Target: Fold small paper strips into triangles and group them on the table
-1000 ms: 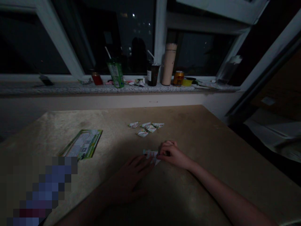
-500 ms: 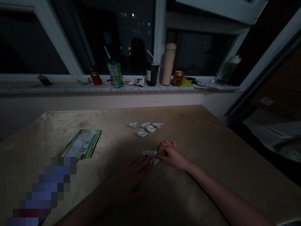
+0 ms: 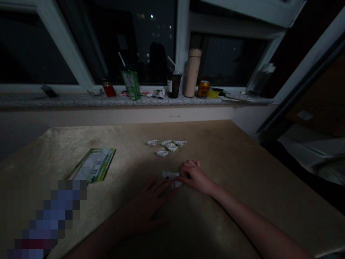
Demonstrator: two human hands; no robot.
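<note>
A small printed packet [image 3: 172, 175] lies flat on the table, pale with a bluish edge; part of it is under fingers. My left hand [image 3: 153, 199] is spread out, palm down, its fingertips over the packet's left and near side. At the packet's right edge my right hand [image 3: 195, 177] is curled closed, thumb and finger pinching that edge. Just beyond my hands sit several small triangular folded packets [image 3: 169, 145], white with green print. To the left is a flat green-and-white printed package [image 3: 100, 169].
A pixelated blue shape [image 3: 54, 216] covers the lower left. Along the granite windowsill [image 3: 91, 102] stand a green cup [image 3: 131, 84], a dark cup with straw [image 3: 174, 85], a tall beige bottle [image 3: 192, 73], an orange can [image 3: 203, 89] and a red jar [image 3: 109, 90].
Both hands stay nearly still on the packet. The whole view has shifted very slightly.
</note>
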